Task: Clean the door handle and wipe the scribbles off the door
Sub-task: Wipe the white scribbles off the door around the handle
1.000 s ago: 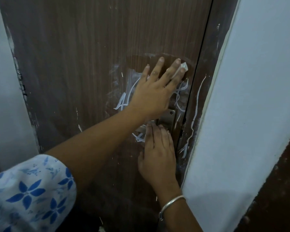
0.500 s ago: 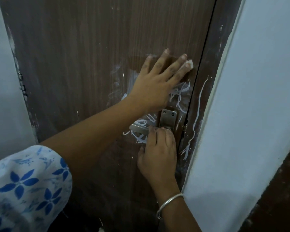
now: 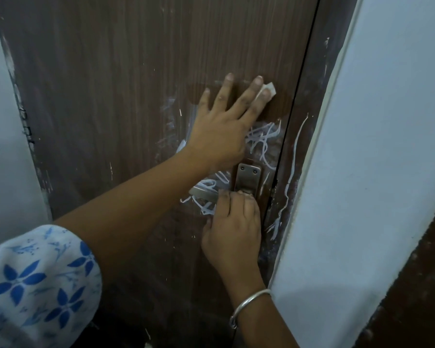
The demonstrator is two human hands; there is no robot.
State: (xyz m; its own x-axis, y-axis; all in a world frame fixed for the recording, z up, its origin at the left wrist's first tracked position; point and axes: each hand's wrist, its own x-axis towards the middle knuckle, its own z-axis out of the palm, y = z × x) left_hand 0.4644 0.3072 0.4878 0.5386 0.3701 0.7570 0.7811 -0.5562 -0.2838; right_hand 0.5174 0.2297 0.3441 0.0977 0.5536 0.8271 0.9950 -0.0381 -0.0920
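our left hand (image 3: pixel 219 131) presses the white wipe (image 3: pixel 268 89) flat-fingered on the door (image 3: pixel 126 96), the scribbles (image 3: pixel 264 141) sit just below it toward the door handle (image 3: pixel 248 178) our right hand (image 3: pixel 232 229) curls around, so we'd drag the wipe downward next.

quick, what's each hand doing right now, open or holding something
Left hand: open, straight fingers pressing a wipe flat on the door.
Right hand: closed, fingers curled over the handle.
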